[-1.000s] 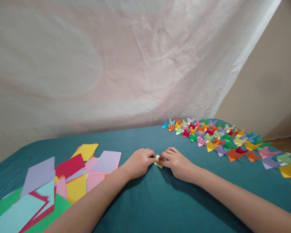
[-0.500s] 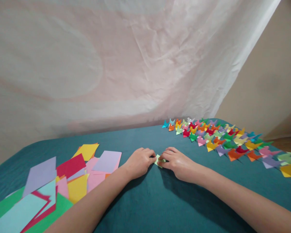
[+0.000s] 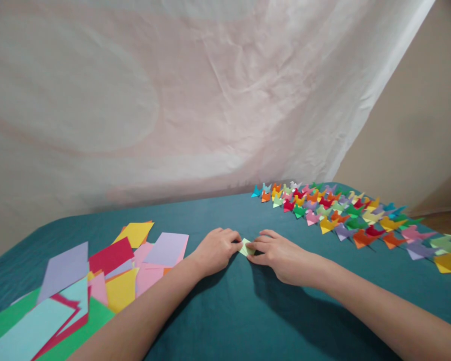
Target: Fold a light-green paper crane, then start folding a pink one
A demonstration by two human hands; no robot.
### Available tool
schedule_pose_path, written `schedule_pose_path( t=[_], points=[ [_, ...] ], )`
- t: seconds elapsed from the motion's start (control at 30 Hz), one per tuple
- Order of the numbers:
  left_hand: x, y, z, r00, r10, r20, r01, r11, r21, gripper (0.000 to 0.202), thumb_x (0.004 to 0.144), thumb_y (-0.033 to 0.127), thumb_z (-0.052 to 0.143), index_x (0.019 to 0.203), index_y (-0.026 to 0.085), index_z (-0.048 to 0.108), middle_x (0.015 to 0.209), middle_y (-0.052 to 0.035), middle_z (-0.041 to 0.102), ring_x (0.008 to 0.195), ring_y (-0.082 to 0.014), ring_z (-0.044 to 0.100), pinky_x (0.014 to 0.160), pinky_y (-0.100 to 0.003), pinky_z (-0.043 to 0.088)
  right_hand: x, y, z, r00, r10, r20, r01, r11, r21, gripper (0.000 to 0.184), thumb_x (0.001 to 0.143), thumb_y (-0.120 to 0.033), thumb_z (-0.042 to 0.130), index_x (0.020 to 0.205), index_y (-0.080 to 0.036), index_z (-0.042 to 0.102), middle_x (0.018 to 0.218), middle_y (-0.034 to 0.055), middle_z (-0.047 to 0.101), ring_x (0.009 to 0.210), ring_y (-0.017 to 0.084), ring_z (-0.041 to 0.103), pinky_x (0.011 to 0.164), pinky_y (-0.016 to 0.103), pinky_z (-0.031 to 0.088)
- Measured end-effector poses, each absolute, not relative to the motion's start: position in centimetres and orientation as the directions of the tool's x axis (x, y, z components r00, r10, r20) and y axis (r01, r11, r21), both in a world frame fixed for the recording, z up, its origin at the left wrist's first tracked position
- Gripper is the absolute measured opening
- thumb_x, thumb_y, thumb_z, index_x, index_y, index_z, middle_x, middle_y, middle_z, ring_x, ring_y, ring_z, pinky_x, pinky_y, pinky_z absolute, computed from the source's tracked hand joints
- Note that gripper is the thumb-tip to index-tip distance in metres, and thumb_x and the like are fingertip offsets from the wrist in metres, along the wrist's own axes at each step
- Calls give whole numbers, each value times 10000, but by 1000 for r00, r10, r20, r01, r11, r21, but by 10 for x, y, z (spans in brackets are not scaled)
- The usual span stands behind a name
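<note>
A small folded piece of pale green paper lies on the teal cloth between my two hands. My left hand pinches its left edge with thumb and forefinger. From the right, the thumb and fingers of my right hand close on the paper's other side and cover part of it. How the paper is folded underneath the fingers cannot be made out.
Loose coloured paper sheets are heaped at the left, partly behind my left forearm. Rows of small folded paper birds stand at the right. The teal cloth covers the table, and a pale curtain hangs behind it.
My right fingers have shifted slightly to the right, so more of the green paper shows. My left hand keeps nearly the same place on it.
</note>
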State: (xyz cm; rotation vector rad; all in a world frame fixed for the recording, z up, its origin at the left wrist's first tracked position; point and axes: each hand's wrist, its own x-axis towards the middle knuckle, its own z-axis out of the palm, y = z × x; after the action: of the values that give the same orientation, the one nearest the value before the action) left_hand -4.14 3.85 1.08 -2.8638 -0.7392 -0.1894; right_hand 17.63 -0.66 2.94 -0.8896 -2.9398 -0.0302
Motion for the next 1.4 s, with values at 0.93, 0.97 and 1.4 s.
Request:
schedule_pose_path(
  t=[0.93,0.97,1.4],
  points=[
    [-39,34,10,874,455,169,476,-871,-119,203,902,135,460,1060,171,583,1016,-66,608,927,-191,548,746,-308,416,194,3,40,-861,509,1,488,827,-278,634,709,59,398,1188,-305,599,1331,49,495,1175,214,453,952,393,336],
    [-39,33,9,874,457,168,478,-870,-120,200,900,132,462,1055,169,583,1015,-66,608,927,-191,549,745,-307,417,194,4,39,-859,512,8,489,825,-284,645,716,63,389,1214,-302,577,1312,50,513,1164,208,462,949,386,339],
    [-41,36,5,862,472,185,491,-869,-71,226,879,103,472,1041,194,601,1040,-54,609,949,-187,546,774,-304,421,180,2,20,-775,631,42,623,773,-116,648,739,25,442,1332,-236,444,1136,96,531,986,224,457,856,350,397]
  ],
)
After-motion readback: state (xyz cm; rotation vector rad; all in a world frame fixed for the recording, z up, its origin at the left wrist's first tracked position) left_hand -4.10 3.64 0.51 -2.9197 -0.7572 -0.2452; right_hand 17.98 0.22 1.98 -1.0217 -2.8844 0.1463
